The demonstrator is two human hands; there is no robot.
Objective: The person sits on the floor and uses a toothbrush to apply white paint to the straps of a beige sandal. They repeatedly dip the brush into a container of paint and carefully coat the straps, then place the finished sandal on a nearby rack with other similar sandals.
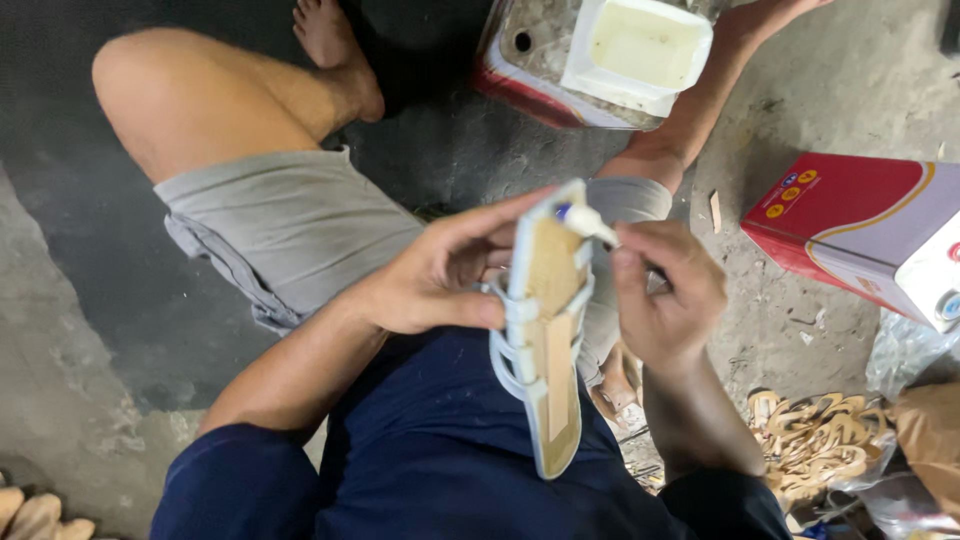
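White-strapped sandal (545,330) with tan insole, grey shorts (290,225), navy shirt (450,440), red-and-white box (860,225), cream tub (640,50)

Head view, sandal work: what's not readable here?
- Tool in the right hand: only a white tip shows; the fingers cover its body.
- Sandal: the side facing away from the camera is hidden; left hand covers part of its edge.
- Red and white box: cut off by the right edge.
- Tan pieces at lower right: tangled and too small to count.
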